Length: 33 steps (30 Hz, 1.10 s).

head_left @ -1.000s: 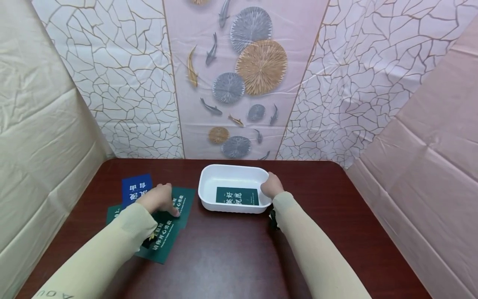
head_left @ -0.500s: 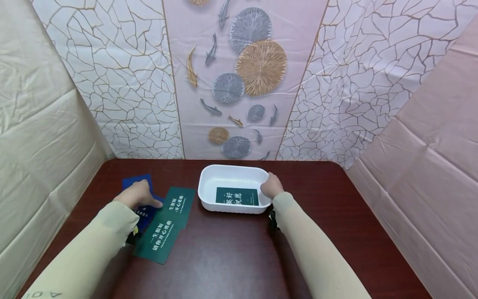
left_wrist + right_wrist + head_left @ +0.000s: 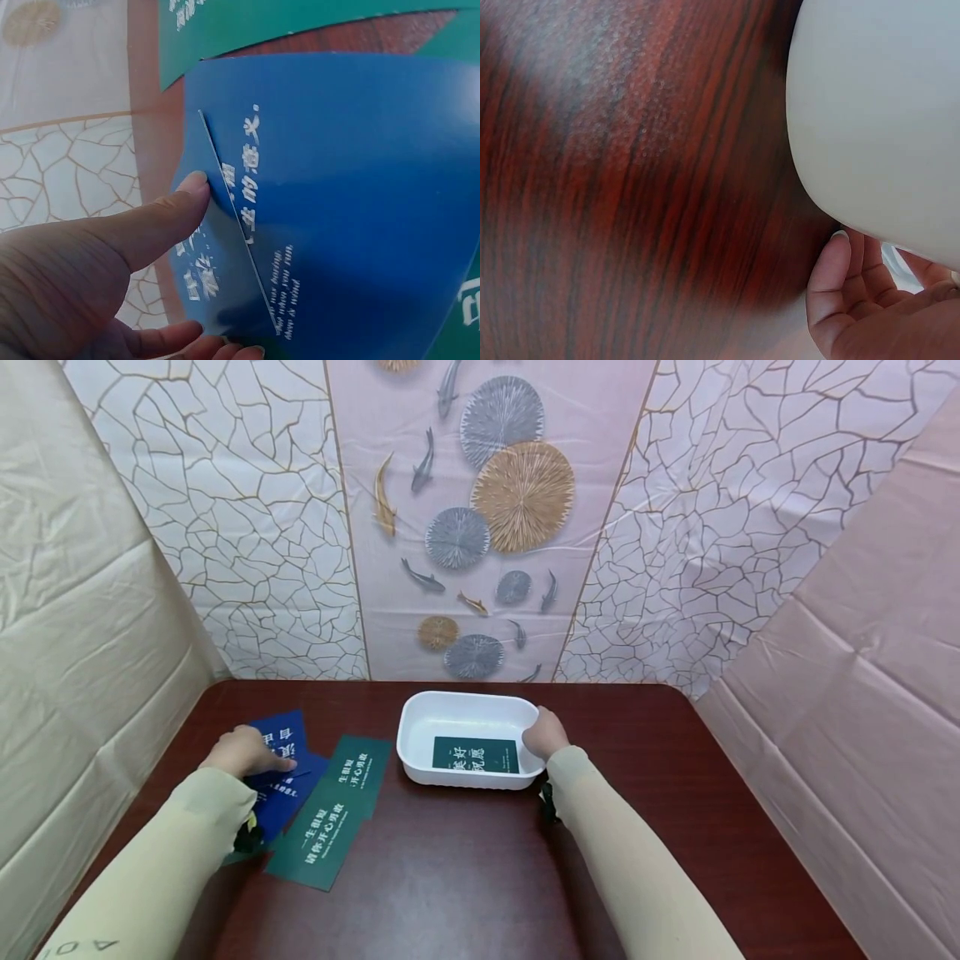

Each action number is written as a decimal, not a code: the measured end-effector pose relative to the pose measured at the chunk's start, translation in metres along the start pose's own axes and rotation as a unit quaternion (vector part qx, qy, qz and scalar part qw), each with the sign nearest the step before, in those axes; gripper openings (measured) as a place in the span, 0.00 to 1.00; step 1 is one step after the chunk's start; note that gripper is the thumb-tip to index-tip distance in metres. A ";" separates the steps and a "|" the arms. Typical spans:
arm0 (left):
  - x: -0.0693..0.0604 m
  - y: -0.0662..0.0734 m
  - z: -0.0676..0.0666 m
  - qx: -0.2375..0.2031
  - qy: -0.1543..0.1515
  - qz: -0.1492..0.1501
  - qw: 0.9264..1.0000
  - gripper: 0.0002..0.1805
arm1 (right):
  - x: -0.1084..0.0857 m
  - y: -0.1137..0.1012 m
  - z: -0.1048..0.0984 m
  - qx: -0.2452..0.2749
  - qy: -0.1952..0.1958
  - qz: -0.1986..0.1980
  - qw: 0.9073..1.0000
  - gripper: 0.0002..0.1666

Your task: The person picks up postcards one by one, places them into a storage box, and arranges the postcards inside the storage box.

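A backdrop patterned with fish and round discs hangs behind the white plastic tray, which sits on a reddish-brown wood-grain table. One green card with white Chinese lettering lies inside the tray, towards its near wall. Left of the tray are two overlapping green cards; farther left of it, an upper blue card overlaps a lower blue card. The right hand grips the tray's right rim, fingers curled. The left hand, well left of the tray, is partly open — thumb on the upper blue card, fingertips by its edge — and I cannot tell whether it grips it.
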<state>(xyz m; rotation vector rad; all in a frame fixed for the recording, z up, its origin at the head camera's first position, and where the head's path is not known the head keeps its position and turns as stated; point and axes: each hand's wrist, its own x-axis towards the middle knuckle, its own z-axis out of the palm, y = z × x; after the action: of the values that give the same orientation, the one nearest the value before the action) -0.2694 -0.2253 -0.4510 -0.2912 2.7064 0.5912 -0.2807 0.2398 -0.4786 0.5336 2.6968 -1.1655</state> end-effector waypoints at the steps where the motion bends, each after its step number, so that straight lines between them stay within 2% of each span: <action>1: 0.001 -0.001 0.000 0.000 0.001 -0.006 1.000 0.59 | 0.000 0.000 0.000 0.001 0.000 0.000 1.000 0.41; 5: 0.003 -0.002 0.001 0.001 0.001 -0.024 1.000 0.60 | -0.001 -0.001 0.000 0.004 -0.001 0.001 1.000 0.41; 13: 0.000 0.000 0.001 -0.017 -0.016 -0.029 0.999 0.53 | -0.001 -0.002 0.000 0.003 -0.003 0.007 1.000 0.42; 18: 0.000 0.000 0.002 -0.035 -0.009 -0.051 0.998 0.55 | -0.003 -0.003 0.001 0.000 -0.006 -0.003 1.000 0.41; 21: 0.001 -0.001 0.003 -0.031 -0.005 -0.058 0.998 0.57 | -0.004 -0.003 0.003 0.001 -0.005 -0.002 1.000 0.41; 28: 0.002 -0.004 0.005 -0.045 -0.004 -0.054 0.998 0.65 | -0.004 -0.001 0.004 0.001 -0.003 0.001 1.000 0.41; 33: 0.004 -0.007 0.007 -0.054 -0.007 -0.039 0.998 0.65 | -0.004 0.000 0.004 0.002 -0.005 0.002 1.000 0.41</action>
<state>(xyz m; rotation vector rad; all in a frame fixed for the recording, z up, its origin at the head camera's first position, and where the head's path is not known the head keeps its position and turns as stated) -0.2690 -0.2287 -0.4612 -0.4168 2.6409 0.7160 -0.2775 0.2353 -0.4803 0.5321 2.6851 -1.1709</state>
